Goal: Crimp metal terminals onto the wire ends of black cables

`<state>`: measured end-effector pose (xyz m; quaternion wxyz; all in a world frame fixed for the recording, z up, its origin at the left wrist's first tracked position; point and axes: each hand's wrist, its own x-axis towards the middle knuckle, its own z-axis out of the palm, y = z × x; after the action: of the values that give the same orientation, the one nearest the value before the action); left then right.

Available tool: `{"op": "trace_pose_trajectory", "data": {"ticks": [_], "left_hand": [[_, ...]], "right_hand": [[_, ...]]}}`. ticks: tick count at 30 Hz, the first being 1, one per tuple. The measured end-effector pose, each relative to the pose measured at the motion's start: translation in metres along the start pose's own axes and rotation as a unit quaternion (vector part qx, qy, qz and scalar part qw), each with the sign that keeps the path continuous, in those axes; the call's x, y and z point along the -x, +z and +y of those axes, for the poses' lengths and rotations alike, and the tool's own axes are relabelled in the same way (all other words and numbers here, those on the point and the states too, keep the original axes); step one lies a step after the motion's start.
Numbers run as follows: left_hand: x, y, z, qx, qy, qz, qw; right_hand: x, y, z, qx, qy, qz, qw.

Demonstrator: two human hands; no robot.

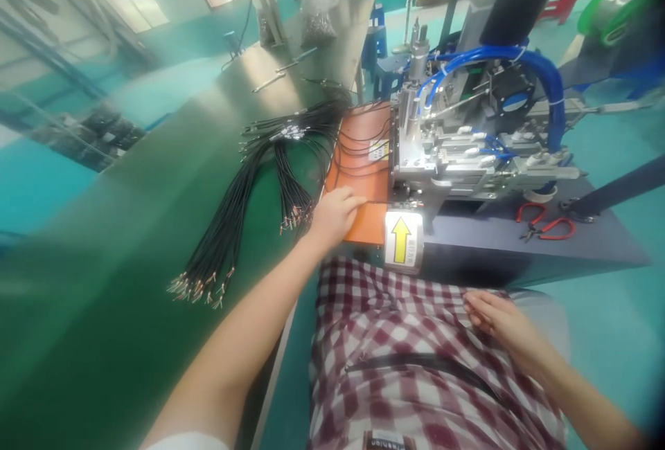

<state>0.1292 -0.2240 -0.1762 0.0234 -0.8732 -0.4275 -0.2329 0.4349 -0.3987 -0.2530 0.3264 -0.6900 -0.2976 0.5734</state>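
My left hand (337,214) is closed in a pinch over the orange plate (371,221) at the machine's front. Between its fingertips is a thin black cable (378,202), whose far end reaches the metal edge of the machine (415,159). Several more black cables lie across the plate behind it. My right hand (493,315) rests at the lap on the checked apron, fingers loosely curled together, touching the cloth; whether anything small is in them is hidden.
Bundles of black cables (228,208) with bare copper ends lie on the green table (129,284) to the left. Red-handled pliers (545,225) sit on the machine's grey base. A yellow arrow label (401,239) marks the front corner. Blue tubing (551,83) arches above the machine.
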Motion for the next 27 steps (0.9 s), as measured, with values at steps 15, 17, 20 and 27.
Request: {"op": "trace_pose_trajectory", "data": {"ticks": [15, 17, 20, 27], "left_hand": [[0.0, -0.007, 0.0, -0.009, 0.008, 0.009, 1.0], [0.0, -0.008, 0.0, -0.012, 0.007, 0.007, 1.0], [-0.005, -0.008, -0.002, -0.018, 0.002, -0.008, 1.0], [-0.029, -0.002, -0.011, -0.035, -0.03, -0.037, 0.998]], "right_hand": [[-0.021, 0.012, -0.004, -0.037, 0.01, -0.024, 0.999], [-0.017, 0.012, -0.004, -0.038, 0.017, -0.022, 0.999], [-0.012, 0.012, 0.005, -0.037, 0.036, -0.023, 0.998], [-0.016, 0.02, 0.03, -0.045, 0.05, -0.026, 0.997]]}}
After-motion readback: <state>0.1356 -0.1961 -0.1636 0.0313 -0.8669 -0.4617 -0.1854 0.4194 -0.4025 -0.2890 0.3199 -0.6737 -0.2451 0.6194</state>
